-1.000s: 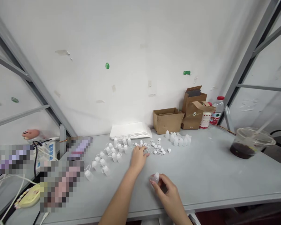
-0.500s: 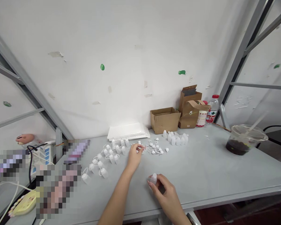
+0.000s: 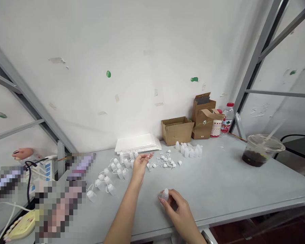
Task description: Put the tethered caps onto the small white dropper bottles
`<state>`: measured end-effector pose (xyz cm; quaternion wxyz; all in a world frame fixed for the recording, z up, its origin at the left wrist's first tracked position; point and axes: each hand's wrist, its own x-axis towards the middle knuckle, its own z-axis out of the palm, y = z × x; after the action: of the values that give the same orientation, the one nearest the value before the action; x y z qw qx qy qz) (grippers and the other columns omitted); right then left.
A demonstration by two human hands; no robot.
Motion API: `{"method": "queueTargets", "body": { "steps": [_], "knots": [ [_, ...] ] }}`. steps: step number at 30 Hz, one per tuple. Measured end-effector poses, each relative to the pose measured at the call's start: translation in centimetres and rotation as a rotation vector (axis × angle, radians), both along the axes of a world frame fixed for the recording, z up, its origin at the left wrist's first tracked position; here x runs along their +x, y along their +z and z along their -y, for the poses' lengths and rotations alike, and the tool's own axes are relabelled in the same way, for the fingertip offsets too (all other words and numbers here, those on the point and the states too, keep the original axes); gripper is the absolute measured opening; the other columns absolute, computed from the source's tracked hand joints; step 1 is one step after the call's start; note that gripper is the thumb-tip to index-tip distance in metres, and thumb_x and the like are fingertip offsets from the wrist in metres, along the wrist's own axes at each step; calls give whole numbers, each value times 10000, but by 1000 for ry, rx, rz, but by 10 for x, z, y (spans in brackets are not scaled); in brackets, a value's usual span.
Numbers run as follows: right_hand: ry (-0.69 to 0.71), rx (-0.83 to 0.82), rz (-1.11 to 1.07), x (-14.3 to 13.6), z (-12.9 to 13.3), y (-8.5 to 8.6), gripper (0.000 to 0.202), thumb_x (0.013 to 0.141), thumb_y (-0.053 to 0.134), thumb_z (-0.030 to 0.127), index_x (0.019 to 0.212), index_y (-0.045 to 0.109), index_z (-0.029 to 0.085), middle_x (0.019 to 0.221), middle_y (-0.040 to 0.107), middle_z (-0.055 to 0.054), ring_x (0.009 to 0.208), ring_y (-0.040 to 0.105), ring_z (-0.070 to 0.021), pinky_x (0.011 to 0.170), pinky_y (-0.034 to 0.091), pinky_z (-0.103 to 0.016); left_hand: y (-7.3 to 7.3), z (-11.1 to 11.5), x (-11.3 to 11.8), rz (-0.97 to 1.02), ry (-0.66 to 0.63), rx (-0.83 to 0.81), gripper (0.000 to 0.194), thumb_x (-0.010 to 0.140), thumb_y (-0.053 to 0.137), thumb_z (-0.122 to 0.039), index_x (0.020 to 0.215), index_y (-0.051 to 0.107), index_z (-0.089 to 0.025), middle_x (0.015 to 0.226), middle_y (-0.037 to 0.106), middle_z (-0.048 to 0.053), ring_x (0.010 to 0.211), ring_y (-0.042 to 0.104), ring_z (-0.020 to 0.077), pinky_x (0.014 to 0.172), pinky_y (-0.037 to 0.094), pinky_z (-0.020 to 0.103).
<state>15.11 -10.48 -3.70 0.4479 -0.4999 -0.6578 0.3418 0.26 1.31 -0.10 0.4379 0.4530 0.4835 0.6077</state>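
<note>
My right hand (image 3: 179,206) is closed on a small translucent squeeze bottle (image 3: 165,194), held upright just above or on the grey table near its front. My left hand (image 3: 140,166) has its fingertips pinched together at the left edge of a loose pile of small white caps with straps (image 3: 165,161). What those fingertips hold, if anything, is too small to make out. Left of that hand stand several small bottles with looped cap straps (image 3: 110,188). At the back right, several small bottles (image 3: 191,152) stand bunched together without visible straps.
A stack of white sheets (image 3: 138,142) lies against the wall beside an open cardboard box (image 3: 177,133). Right of it stand a brown paper bag (image 3: 202,127) and a red-capped bottle (image 3: 227,118). A plastic bowl of dark liquid (image 3: 255,157) is at right, a power strip (image 3: 44,173) at left.
My left hand has drawn slightly left and up from the caps, its fingertips still pinched. The right hand keeps hold of the squeeze bottle in nearly the same spot. The view has shifted slightly.
</note>
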Motion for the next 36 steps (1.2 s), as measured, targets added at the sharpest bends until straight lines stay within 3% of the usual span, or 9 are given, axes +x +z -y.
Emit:
{"method": "queueTargets", "body": {
  "steps": [10, 18, 24, 31, 36],
  "knots": [
    [-4, 29, 15, -1, 1, 2, 163, 812, 513, 305, 813, 624, 186, 662, 568, 5, 594, 519, -135, 577, 425, -220, 0, -2, 0, 213, 112, 51, 315, 559, 725, -339, 752, 536, -177, 710, 707, 18, 750, 659, 169, 790, 428, 317],
    [-1, 48, 24, -1, 1, 2, 174, 818, 507, 316, 798, 621, 186, 660, 572, 6, 593, 521, -133, 577, 430, -218, 1, -2, -2, 288, 101, 24, 346, 534, 742, -330, 775, 557, -165, 771, 713, 62, 834, 659, 201, 806, 441, 330],
    [8, 47, 52, -2, 1, -1, 157, 824, 506, 300, 814, 612, 185, 676, 570, 0, 601, 514, -132, 587, 424, -221, 0, 0, 0, 230, 70, 23, 298, 583, 704, -348, 777, 581, -158, 801, 715, 80, 822, 664, 210, 792, 459, 343],
    [-3, 73, 33, -1, 1, 1, 150, 810, 525, 306, 794, 617, 189, 665, 580, 1, 584, 519, -132, 573, 427, -219, 9, 10, 10, 14, -37, 71, 168, 537, 733, -205, 674, 639, -177, 720, 716, 46, 756, 665, 210, 783, 479, 348],
    [9, 42, 80, -2, 0, 1, 169, 816, 507, 320, 780, 602, 185, 660, 561, 0, 595, 518, -141, 582, 424, -228, 4, 7, 6, 46, 19, 69, 180, 620, 676, -257, 770, 624, -172, 717, 722, 51, 763, 674, 207, 818, 464, 376]
  ]
}}
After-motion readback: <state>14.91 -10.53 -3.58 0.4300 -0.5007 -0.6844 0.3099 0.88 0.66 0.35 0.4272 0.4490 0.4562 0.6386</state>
